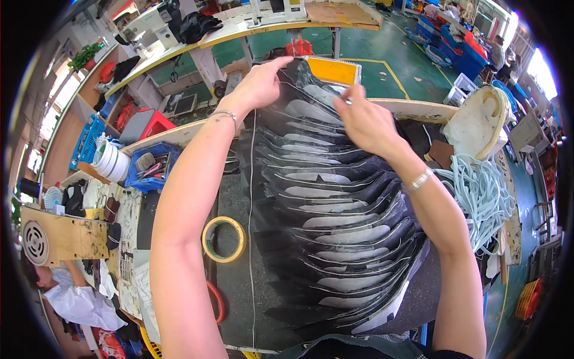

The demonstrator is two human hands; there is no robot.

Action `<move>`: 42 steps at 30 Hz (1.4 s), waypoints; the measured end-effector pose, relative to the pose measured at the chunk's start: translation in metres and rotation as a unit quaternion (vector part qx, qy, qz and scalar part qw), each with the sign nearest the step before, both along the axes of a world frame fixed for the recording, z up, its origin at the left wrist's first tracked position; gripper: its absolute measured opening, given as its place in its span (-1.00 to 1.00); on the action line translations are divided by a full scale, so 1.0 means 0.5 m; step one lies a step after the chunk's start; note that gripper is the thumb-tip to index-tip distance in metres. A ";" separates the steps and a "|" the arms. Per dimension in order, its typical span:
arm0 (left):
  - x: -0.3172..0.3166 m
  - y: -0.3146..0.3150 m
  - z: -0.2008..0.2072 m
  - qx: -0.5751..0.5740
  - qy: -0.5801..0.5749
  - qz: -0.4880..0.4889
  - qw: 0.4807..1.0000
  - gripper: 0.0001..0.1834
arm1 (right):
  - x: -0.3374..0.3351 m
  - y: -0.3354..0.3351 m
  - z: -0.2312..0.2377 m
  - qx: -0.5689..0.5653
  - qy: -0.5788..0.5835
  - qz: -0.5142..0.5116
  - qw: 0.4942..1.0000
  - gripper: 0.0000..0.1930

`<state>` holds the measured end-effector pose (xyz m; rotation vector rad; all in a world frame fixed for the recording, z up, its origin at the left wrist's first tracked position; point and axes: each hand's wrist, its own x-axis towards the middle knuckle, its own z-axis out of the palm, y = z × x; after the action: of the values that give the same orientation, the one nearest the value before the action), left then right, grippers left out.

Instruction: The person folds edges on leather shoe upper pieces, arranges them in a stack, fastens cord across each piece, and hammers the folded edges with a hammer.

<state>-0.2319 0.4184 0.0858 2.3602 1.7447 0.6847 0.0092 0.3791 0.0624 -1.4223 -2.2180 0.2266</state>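
Observation:
Many dark shoe-upper-like pieces [335, 206] with grey curved patches lie overlapped in a long row on a dark work board [230, 287]. At the row's far end, my left hand [258, 88] rests with its fingers stretched over the edge of the farthest dark piece. My right hand [372, 122] is over the right side of the far pieces, fingers closed in a pinch. A small silvery bit shows at its fingertips; the rest is hidden by the fingers, so its kind cannot be told.
A roll of tape [207, 239] lies left of the row, beside a thin white cord [252, 209]. A blue basket of tools [152, 167] stands farther left. Pale blue strips [478, 197] are heaped at right, below a cream-coloured container [478, 122]. A yellow tray [332, 72] is beyond the far edge.

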 end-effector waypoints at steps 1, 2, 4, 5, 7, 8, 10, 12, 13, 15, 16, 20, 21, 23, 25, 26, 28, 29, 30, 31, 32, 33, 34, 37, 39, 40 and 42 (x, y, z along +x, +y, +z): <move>-0.004 -0.007 0.002 -0.006 -0.056 -0.002 0.998 -0.37 | -0.032 0.002 0.012 -0.012 -0.004 0.023 1.000 -0.61; -0.012 -0.007 -0.002 -0.019 -0.069 0.001 0.997 -0.26 | -0.058 0.015 0.009 -0.012 -0.001 0.026 1.000 -0.61; -0.008 0.000 -0.005 -0.015 -0.094 0.016 0.995 -0.26 | -0.097 0.059 -0.005 0.169 -0.031 0.086 0.981 -0.75; -0.003 0.003 -0.006 -0.013 -0.121 0.029 0.992 -0.24 | -0.109 0.080 -0.007 0.170 -0.029 0.088 0.981 -0.75; 0.002 0.002 -0.004 -0.012 -0.112 0.040 0.993 -0.21 | -0.131 0.121 -0.010 0.229 -0.093 0.078 0.966 -0.79; 0.002 0.002 -0.005 -0.011 -0.119 0.053 0.991 -0.21 | -0.137 0.134 -0.010 0.242 -0.154 0.079 0.955 -0.83; -0.006 -0.010 -0.003 -0.013 -0.126 0.070 0.989 -0.21 | -0.144 0.127 0.000 0.223 -0.165 0.090 0.956 -0.82; -0.014 -0.022 0.000 -0.052 -0.192 0.088 0.976 -0.21 | -0.141 0.117 0.015 0.204 -0.179 0.102 0.957 -0.81; -0.019 -0.025 0.000 -0.051 -0.193 0.090 0.976 -0.21 | -0.128 0.108 0.026 0.193 -0.115 0.089 0.970 -0.80; -0.027 -0.028 0.000 -0.069 -0.229 0.084 0.967 -0.22 | -0.109 0.098 0.040 0.182 -0.053 0.076 0.979 -0.80; -0.026 -0.028 -0.002 -0.068 -0.230 0.084 0.967 -0.22 | -0.102 0.096 0.046 0.175 -0.064 0.088 0.979 -0.78; -0.010 -0.023 0.000 -0.057 -0.242 0.088 0.965 -0.23 | -0.129 0.103 0.044 0.157 -0.137 0.120 0.971 -0.78; -0.002 -0.020 -0.002 -0.055 -0.246 0.093 0.963 -0.23 | -0.137 0.109 0.043 0.158 -0.138 0.119 0.971 -0.78; 0.011 -0.011 -0.006 -0.041 -0.255 0.087 0.962 -0.24 | -0.150 0.124 0.045 0.170 -0.214 0.103 0.956 -0.78; 0.006 -0.002 -0.019 -0.009 -0.173 0.088 0.981 -0.26 | -0.156 0.129 0.051 0.147 -0.208 0.097 0.962 -0.80; 0.003 0.003 -0.028 0.008 -0.166 0.088 0.982 -0.28 | -0.156 0.139 0.044 0.149 -0.201 0.103 0.963 -0.81; 0.004 0.002 -0.036 0.002 -0.176 0.096 0.980 -0.28 | -0.150 0.145 0.039 0.150 -0.194 0.110 0.963 -0.82; 0.004 0.001 -0.039 -0.002 -0.186 0.103 0.977 -0.28 | -0.144 0.146 0.037 0.134 -0.174 0.111 0.969 -0.82; 0.009 -0.005 -0.035 -0.002 -0.186 0.104 0.977 -0.28 | -0.139 0.143 0.041 0.118 -0.155 0.113 0.974 -0.82; 0.014 -0.011 -0.029 -0.010 -0.202 0.105 0.974 -0.28 | -0.131 0.140 0.046 0.119 -0.154 0.115 0.974 -0.82; 0.018 -0.017 -0.023 -0.017 -0.219 0.105 0.970 -0.28 | -0.121 0.139 0.054 0.132 -0.155 0.129 0.970 -0.82; 0.017 -0.020 -0.020 -0.017 -0.220 0.106 0.970 -0.28 | -0.116 0.132 0.067 0.146 -0.157 0.143 0.966 -0.81; 0.016 -0.023 -0.016 -0.018 -0.219 0.107 0.970 -0.28 | -0.125 0.121 0.081 0.147 -0.165 0.130 0.967 -0.82; 0.028 -0.024 -0.010 -0.018 -0.218 0.103 0.970 -0.28 | -0.147 0.140 0.072 0.196 -0.222 0.128 0.946 -0.85; 0.031 -0.018 -0.014 -0.018 -0.216 0.101 0.971 -0.28 | -0.153 0.152 0.061 0.203 -0.242 0.136 0.939 -0.86; 0.027 -0.013 -0.022 0.000 -0.197 0.098 0.976 -0.29 | -0.156 0.156 0.057 0.208 -0.262 0.146 0.931 -0.88; 0.022 -0.012 -0.030 0.011 -0.181 0.094 0.979 -0.30 | -0.151 0.158 0.052 0.200 -0.239 0.139 0.940 -0.87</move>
<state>-0.2207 0.4124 0.0708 1.9413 1.8078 1.0864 -0.0663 0.4583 0.0884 -1.0089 -2.6509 -0.5084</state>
